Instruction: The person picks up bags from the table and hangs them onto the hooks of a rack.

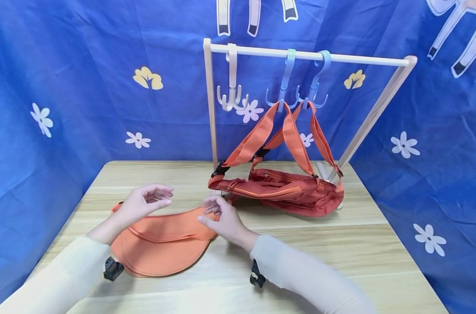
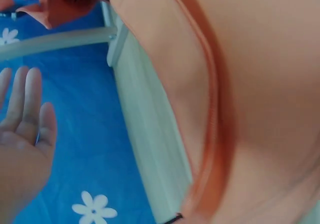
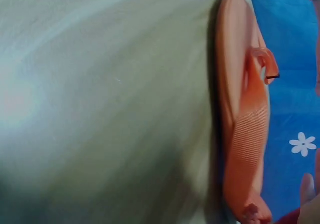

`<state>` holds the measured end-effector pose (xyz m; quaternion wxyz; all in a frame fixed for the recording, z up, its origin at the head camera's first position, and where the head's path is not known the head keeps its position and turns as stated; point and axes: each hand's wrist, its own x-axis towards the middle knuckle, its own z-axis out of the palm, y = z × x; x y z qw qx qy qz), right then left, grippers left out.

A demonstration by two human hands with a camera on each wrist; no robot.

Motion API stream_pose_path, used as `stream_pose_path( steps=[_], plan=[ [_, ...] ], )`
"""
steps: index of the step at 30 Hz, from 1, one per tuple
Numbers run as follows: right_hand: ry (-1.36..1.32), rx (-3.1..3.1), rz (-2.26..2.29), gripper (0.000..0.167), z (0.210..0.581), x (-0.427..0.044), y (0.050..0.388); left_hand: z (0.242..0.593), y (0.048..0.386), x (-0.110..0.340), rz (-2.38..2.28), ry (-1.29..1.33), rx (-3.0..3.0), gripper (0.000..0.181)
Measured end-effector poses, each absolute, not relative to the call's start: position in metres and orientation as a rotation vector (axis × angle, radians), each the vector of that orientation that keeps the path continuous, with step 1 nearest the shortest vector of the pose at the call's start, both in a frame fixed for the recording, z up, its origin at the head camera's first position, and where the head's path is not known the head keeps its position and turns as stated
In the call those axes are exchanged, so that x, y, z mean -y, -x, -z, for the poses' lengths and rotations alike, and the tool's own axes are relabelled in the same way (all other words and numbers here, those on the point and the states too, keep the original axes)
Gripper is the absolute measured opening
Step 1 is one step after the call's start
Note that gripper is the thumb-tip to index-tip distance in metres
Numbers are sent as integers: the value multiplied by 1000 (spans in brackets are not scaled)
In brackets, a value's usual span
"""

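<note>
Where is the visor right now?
In the head view, the visor lies on the table, left of centre, nearer the camera than the red bag to its right.

The visor (image 1: 159,257) lies on the table (image 1: 379,253), left of the hanging bag (image 1: 289,192).

This looks like a small staged tabletop booth, the room beyond it hidden: creased blue fabric backdrops (image 1: 84,100) printed with white flowers (image 1: 405,145) and animal legs (image 1: 224,15) hang behind and beside a wood-grain table (image 1: 359,244) bearing a wooden-posted garment rack (image 1: 261,51) with multi-prong hooks (image 1: 232,72).
</note>
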<state>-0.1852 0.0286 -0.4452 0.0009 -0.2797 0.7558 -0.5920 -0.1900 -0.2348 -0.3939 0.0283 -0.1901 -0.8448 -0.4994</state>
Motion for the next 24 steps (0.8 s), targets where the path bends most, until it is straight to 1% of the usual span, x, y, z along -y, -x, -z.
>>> stream_pose_path(
  steps=[8, 16, 24],
  plan=[
    [945, -2383, 1706, 45, 463, -24, 182, 416, 179, 250, 1586, 697, 2726, 37],
    [894, -2412, 1599, 51, 477, -23, 180, 443, 170, 259, 1577, 732, 2846, 44],
    [857, -2431, 1515, 52, 490, -19, 181, 466, 164, 258, 1570, 837, 2799, 45]
  ],
)
